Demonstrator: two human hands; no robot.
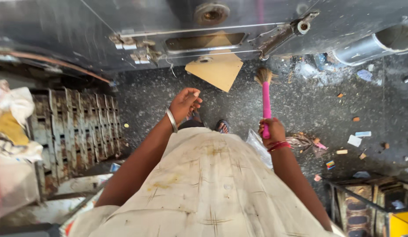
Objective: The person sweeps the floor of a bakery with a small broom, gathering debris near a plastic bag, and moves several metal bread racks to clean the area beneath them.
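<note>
Pink brush (pixel 266 103): one, plastic handle, pale bristle tuft on top, held upright over the floor (pixel 300 105).
Right hand (pixel 271 131): closed round the lower end of the handle; red bangles at the wrist.
Left hand (pixel 185 103): holds nothing, fingers loosely curled, raised in front of the body; one metal bangle (pixel 171 119) on the wrist.
Brush position: bristles point at the machine (pixel 125 26), just below its edge and right of the card (pixel 217 68); not touching either, as far as I can tell.
Step in hand: judging by the grip and the litter, brush is carried toward the machine's underside or the floor beneath it; bristles not yet on any surface.
Next move needs: tip the bristles onto the target and keep clear of the hinge bracket (pixel 287 33); free hand could steady the card.
Card: one, tan, diamond-shaped, hangs from the machine's lower edge.
Floor: dark, speckled, scattered with small scraps (pixel 344 140), mostly on the right; too many to count.
Feet: two sandal toes (pixel 221 126) show past the checked cloth.
Left side: one rusty slotted rack (pixel 76 127), rags heaped beside it.
Lower right: one dark tray (pixel 370 206) with round parts.
Pipe (pixel 370 46): one, grey, upper right.
</note>
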